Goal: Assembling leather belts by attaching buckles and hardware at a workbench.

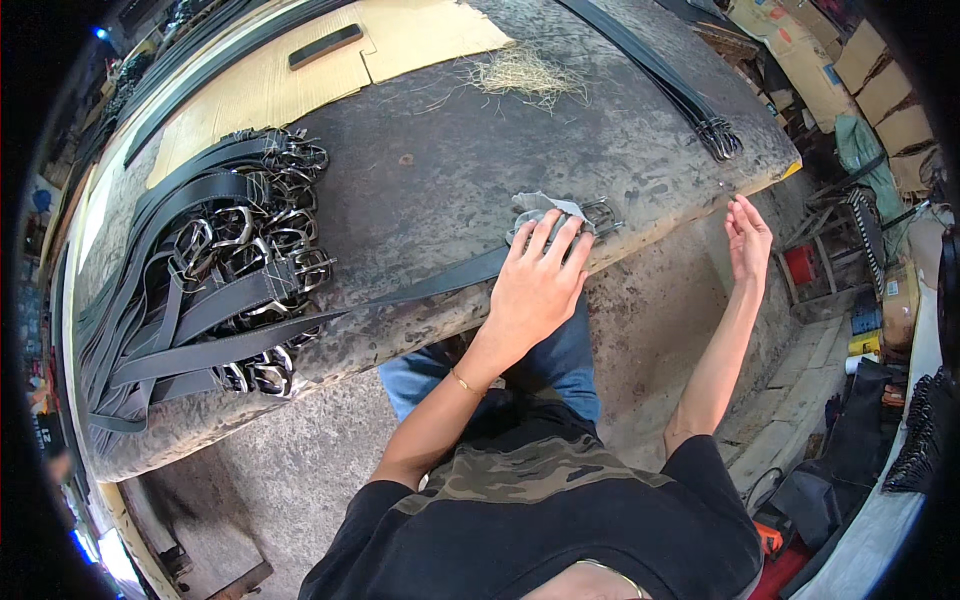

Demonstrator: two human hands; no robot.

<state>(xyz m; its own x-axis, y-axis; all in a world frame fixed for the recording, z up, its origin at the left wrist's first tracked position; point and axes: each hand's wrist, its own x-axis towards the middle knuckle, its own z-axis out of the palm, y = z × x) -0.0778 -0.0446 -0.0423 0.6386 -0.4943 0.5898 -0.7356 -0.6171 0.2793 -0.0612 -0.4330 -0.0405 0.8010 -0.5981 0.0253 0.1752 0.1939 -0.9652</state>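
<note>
My left hand (535, 285) is pressed over a crumpled grey cloth (540, 203) on the dark belt near the table's front edge. Just past its fingers juts the belt's metal buckle (601, 214). The black strap (425, 288) runs left under my wrist toward the pile. Off the table's right front edge, my right hand (748, 240) hangs in the air, fingers loosely bent and nothing visible in them. A tiny pale speck (722, 185) shows near its fingertips.
A heap of black belts with metal buckles (240, 250) covers the table's left side. More belts (660, 75) lie at the far right. Cut threads (528, 76) and cardboard with a phone (325, 46) are at the back. A metal-framed stand (830, 250) is on the right.
</note>
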